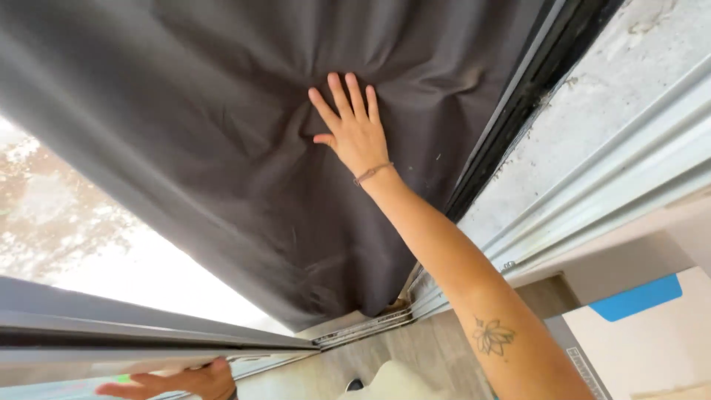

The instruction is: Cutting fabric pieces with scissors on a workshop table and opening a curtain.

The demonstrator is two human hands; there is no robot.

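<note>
Grey curtain (pixel 222 126) lies under flat right hand (pixel 354 126); left hand (pixel 189 381) well below

Single head view, tilted, facing sliding-door track (pixel 370 326) and dark curtain (pixel 222 111), close.

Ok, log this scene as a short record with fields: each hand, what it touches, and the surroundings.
right hand: open, palm pressed flat on the dark grey fabric curtain
left hand: at the bottom edge, fingers along the grey metal sliding frame
curtain state: creased around the palm
surroundings: bright window glass at left, grey metal track at right, wood-look floor below
</note>
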